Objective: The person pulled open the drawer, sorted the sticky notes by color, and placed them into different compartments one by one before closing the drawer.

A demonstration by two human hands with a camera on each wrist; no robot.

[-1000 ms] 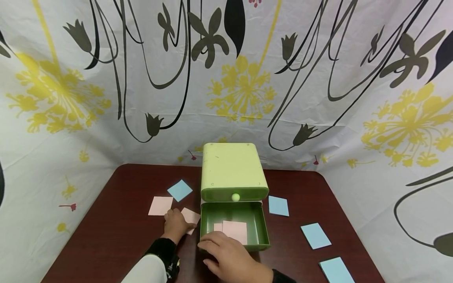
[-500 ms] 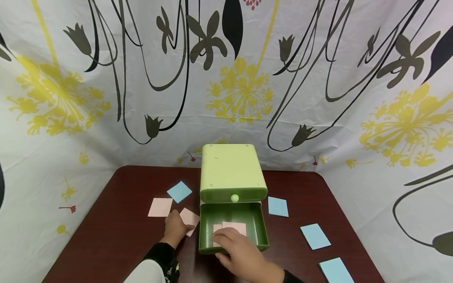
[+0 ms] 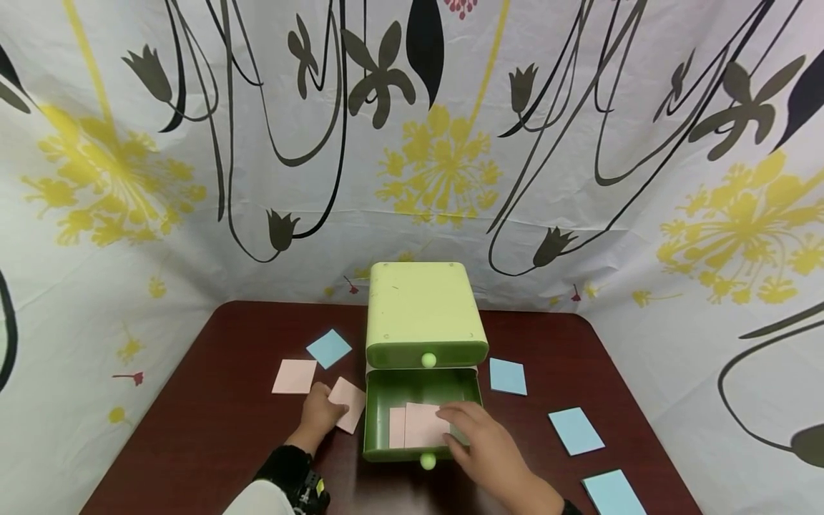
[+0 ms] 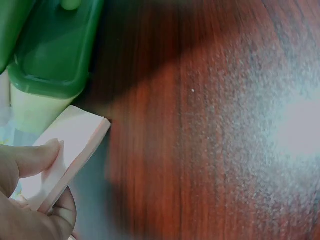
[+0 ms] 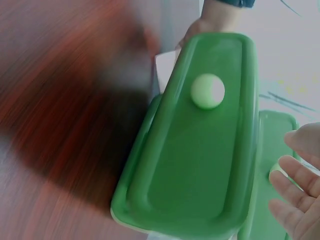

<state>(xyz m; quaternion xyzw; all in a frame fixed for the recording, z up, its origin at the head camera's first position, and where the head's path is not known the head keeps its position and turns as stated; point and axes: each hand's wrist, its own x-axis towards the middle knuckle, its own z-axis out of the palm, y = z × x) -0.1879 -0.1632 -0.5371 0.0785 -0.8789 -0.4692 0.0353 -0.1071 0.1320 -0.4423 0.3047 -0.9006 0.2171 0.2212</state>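
From the head view, a small green drawer unit (image 3: 425, 315) stands at the middle of the dark wooden surface (image 3: 212, 436), toward its far edge, with its lower drawer (image 3: 421, 415) pulled out toward the person. The right hand (image 3: 486, 443) reaches over the drawer's right front corner, fingers relaxed and spread over the pink notes (image 3: 418, 423) lying inside — it holds nothing that shows. The left hand (image 3: 320, 413) rests just left of the drawer, pinching a pink pad (image 3: 347, 402). Another pink pad (image 3: 294, 376) and a blue one (image 3: 329, 347) lie toward the left edge; blue pads (image 3: 575, 430) lie toward the right edge.

In the left wrist view, the fingers (image 4: 30, 159) clamp the pink pad (image 4: 67, 155) between thumb and forefinger, its edge lifted off the surface beside the drawer's rim (image 4: 52, 60).

The right wrist view shows the drawer front (image 5: 200, 145) with its pale knob (image 5: 207, 91), and the right hand (image 5: 297, 200) open-fingered at the frame's edge.

The step in hand looks like gathering pink pads into the drawer; the next move likely calls for carrying the pinched pad over the left rim and laying it flat beside those already there.
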